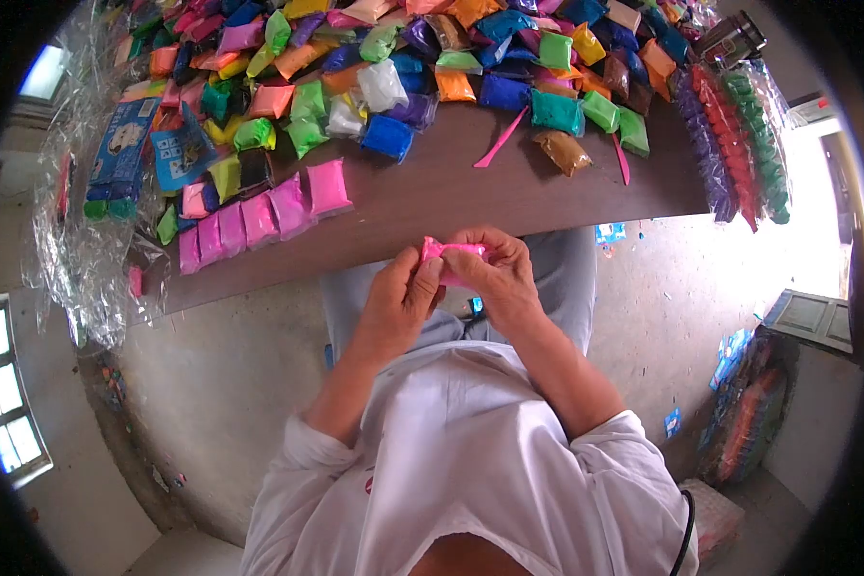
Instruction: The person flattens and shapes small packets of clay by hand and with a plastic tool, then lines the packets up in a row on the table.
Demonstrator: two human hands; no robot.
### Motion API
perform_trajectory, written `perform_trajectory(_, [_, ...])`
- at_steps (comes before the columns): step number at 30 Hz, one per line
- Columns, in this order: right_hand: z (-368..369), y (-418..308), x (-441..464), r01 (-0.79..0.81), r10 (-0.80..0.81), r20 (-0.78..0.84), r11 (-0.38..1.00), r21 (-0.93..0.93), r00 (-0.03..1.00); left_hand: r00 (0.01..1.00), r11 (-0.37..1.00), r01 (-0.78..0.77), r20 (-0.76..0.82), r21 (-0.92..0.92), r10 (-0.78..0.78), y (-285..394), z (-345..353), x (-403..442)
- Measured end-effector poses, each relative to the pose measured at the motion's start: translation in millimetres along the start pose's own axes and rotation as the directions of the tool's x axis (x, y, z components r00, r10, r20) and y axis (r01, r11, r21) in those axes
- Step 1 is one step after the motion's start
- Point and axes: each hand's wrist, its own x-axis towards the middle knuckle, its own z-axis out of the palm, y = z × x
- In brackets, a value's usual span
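Observation:
Between my two hands is a small bright pink packet (466,252), held over my lap just off the table's front edge. My left hand (401,296) is closed on its left end, the thumb pressing from above. On the right end, my right hand (501,274) pinches it with thumb and fingers. Part of the packet is hidden under the fingers. To the left on the table lies a row of several pink packets (259,221), side by side near the edge.
A large heap of colourful packets (384,86) covers the back of the brown table (413,202). Two pink plastic sticks (501,139) lie in front of it. Blue printed packaging (123,144) and clear plastic wrap (62,211) are at left. Long bagged strips (715,134) hang over the right edge.

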Motion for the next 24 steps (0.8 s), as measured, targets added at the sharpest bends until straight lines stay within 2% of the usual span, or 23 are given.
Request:
perform_trajectory(2, [3.5,0.0,-1.3,-0.053,0.062,-0.053,0.988,0.145,0.997,0.999,0.998,-0.043,0.012,0.038,0.042,-3.9,0.4,-0.1])
perform_trajectory(3, [1.6,2.4,-1.1,-0.054,0.062,-0.055,0.988,0.146,0.997,0.999,0.998,-0.042,0.014,0.038,0.041,-5.4,0.4,-1.0])
perform_trajectory(5, [-4.4,9.1,0.0,-0.102,0.107,0.011,0.908,0.406,0.994,0.999,0.997,-0.043,0.015,0.068,0.042,-7.1,-0.9,-2.6])
perform_trajectory(9, [-0.8,-7.3,-4.3,-0.161,0.161,0.028,0.93,0.329,0.987,1.0,1.0,0.003,-0.022,0.0,-0.003,-0.3,-5.2,-3.3])
perform_trajectory(11, [-0.1,-10.4,-6.9,-0.105,0.102,0.031,0.984,0.143,0.994,0.997,0.994,0.075,-0.002,-0.077,-0.076,3.0,-7.6,-3.1])
perform_trajectory(14, [-0.9,-8.2,-4.6,-0.06,0.053,0.066,0.993,0.099,0.996,0.998,0.998,0.056,-0.012,-0.031,-0.056,3.5,-5.0,-2.6])
perform_trajectory(21, [1.9,-0.7,-5.6,-0.055,0.052,0.025,0.983,0.176,0.998,0.999,0.997,0.043,-0.001,-0.067,-0.043,-6.0,-4.3,-1.3])
perform_trajectory(23, [0.4,-1.7,-5.3,-0.148,0.152,0.007,0.953,0.265,0.988,0.999,0.998,-0.035,0.026,0.06,0.033,-6.9,-4.9,-1.4])
perform_trajectory(24, [0.4,-0.4,-5.0,-0.148,0.152,0.007,0.952,0.266,0.988,0.999,0.998,-0.035,0.026,0.061,0.033,-6.0,-5.2,-2.0])
